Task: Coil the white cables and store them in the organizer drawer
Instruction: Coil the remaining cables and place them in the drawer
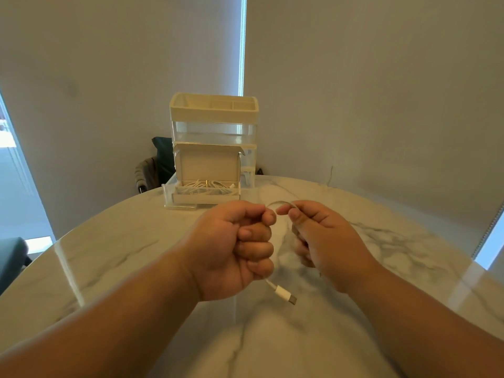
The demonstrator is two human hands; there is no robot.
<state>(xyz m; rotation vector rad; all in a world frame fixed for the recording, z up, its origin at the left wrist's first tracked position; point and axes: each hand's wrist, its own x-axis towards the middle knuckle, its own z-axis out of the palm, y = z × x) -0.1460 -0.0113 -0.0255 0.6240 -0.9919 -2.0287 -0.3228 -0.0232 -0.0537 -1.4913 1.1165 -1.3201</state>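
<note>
Left hand (231, 249) fisted round white cable (282, 293), right hand (319, 236) pinching its loop

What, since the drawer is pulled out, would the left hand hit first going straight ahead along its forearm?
Probably the open drawer of the organizer, near its right corner. Only table lies between it and the left hand, which grips the white cable. Depth is unclear.

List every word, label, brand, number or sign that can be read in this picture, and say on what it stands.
None: no text can be read anywhere in the picture.
The organizer, its drawer, the inside of the open box lid, the cable plug and the table show no print.
</note>
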